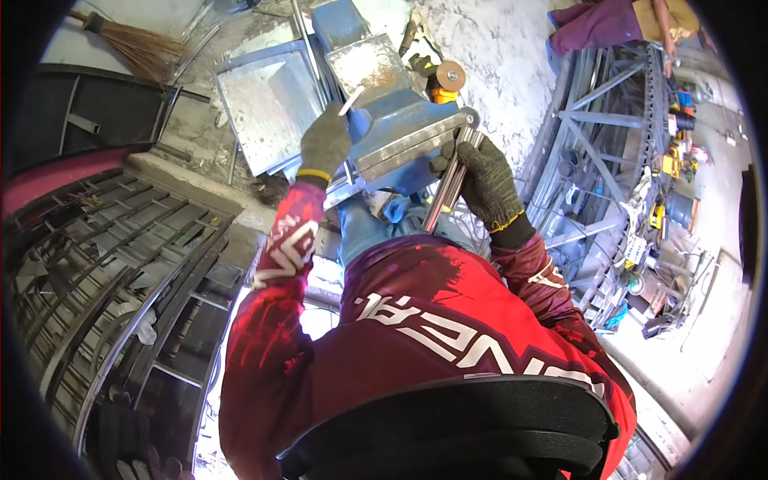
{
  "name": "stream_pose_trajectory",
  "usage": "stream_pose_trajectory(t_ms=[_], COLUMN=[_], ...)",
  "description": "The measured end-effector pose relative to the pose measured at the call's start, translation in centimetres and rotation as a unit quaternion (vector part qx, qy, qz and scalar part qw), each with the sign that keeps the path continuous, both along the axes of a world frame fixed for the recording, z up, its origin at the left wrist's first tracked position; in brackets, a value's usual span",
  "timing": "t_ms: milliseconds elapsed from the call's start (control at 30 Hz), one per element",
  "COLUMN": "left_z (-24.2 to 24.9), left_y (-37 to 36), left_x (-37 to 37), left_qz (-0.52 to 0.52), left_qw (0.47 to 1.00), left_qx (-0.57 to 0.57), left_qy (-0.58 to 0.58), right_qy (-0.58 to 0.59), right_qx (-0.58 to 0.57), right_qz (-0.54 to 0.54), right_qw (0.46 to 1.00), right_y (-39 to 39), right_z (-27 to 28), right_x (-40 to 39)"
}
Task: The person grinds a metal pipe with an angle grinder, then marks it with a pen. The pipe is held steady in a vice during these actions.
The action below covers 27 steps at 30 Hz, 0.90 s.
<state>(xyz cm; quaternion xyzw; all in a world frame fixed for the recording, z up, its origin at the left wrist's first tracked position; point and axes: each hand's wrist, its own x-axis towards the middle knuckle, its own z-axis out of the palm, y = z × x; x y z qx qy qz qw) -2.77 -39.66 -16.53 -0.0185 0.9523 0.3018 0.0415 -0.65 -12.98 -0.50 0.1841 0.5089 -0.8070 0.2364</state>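
Note:
My left hand (326,146), in a dark knitted work glove, is closed, and a short whitish stick (350,101) juts out from its fingers. I cannot make out what the stick is. The hand is at the left side of a blue metal bench vise (416,132). My right hand (490,182), gloved alike, is wrapped round a small bundle of metal rods or narrow tubes (448,192). The bundle slants down toward my body, its upper end beside the right end of the vise jaws. Part of the bundle is hidden by the fingers.
A yellow tool with a round brown disc (450,76) sits behind the vise. Left of it is a flat metal tray (272,100). Metal grilles (120,272) lie at left, a steel frame (600,120) at right. Another person (600,28) stands at top right. A broom (132,44) lies top left.

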Motion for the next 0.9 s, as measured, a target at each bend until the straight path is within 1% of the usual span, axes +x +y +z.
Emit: stream_pose_trajectory(t_ms=[33,100,133,167,200,233,333,367,433,467,500,600,633,700,733,767,800,833,867,900], left_z=[1.1,1.4,1.0,2.4,3.6,3.6,2.2,2.1,1.8,1.7,1.7,2.3,1.5,-0.5,-0.1,0.1,0.5,0.9,1.3,1.7], left_y=[0.5,1.4,1.6,2.0,2.5,2.7,3.3,3.6,4.5,4.9,5.1,6.3,6.3,6.0,6.2,6.6,6.6,6.9,7.4,7.9], left_x=[-2.0,-5.4,-7.3,-8.3,-8.9,-9.4,-11.0,-11.2,-11.3,-11.2,-11.1,-10.4,-10.3,-9.9,-10.0,-10.2,-10.4,-10.7,-10.9,-11.0], left_qz=[-0.012,-0.021,-0.069,-0.117,-0.104,-0.103,-0.171,-0.170,-0.097,-0.079,-0.075,-0.013,-0.007,-0.014,-0.011,-0.024,-0.041,-0.040,-0.019,0.000], left_qw=[1.000,1.000,0.996,0.987,0.988,0.988,0.970,0.968,0.984,0.984,0.983,0.976,0.974,0.987,0.986,0.989,0.989,0.989,0.989,0.988], left_qx=[0.009,0.014,-0.047,-0.108,-0.100,-0.106,-0.164,-0.171,-0.121,-0.114,-0.125,-0.129,-0.137,-0.137,-0.141,-0.143,-0.143,-0.144,-0.148,-0.153], left_qy=[-0.003,-0.004,-0.014,-0.025,-0.055,-0.055,-0.061,-0.063,-0.089,-0.111,-0.115,-0.175,-0.180,-0.081,-0.086,-0.039,0.014,0.013,-0.006,-0.024], right_qy=[0.003,0.004,-0.002,-0.009,-0.004,-0.003,0.007,0.006,0.011,0.007,0.004,-0.011,-0.021,-0.044,-0.046,-0.053,-0.046,-0.036,-0.032,-0.034], right_qx=[-0.009,-0.008,0.000,0.009,0.015,0.009,-0.017,-0.025,-0.023,-0.036,-0.048,-0.056,-0.069,-0.091,-0.120,-0.124,-0.087,-0.049,-0.084,-0.087], right_qz=[0.000,0.008,0.003,-0.003,-0.012,-0.012,-0.030,-0.029,-0.005,-0.015,-0.012,-0.008,0.012,0.051,0.059,0.062,0.064,0.066,0.078,0.078], right_qw=[1.000,1.000,1.000,1.000,1.000,1.000,0.999,0.999,1.000,0.999,0.999,0.998,0.997,0.994,0.990,0.989,0.993,0.996,0.993,0.993], right_y=[0.1,0.4,0.8,1.3,2.0,2.8,5.0,5.7,6.7,7.0,7.3,8.6,9.1,9.8,9.7,10.4,10.6,10.7,11.2,11.5], right_z=[-0.1,0.6,0.8,0.9,1.0,0.8,-0.6,-0.9,-1.3,-1.4,-1.5,-1.9,-2.1,-2.7,-3.1,-3.4,-3.2,-2.9,-3.2,-3.3], right_x=[0.0,0.1,0.2,0.2,0.3,0.4,0.1,-0.2,-0.8,-1.2,-1.6,-3.3,-4.0,-5.3,-6.1,-6.7,-7.3,-7.9,-8.3,-8.5])
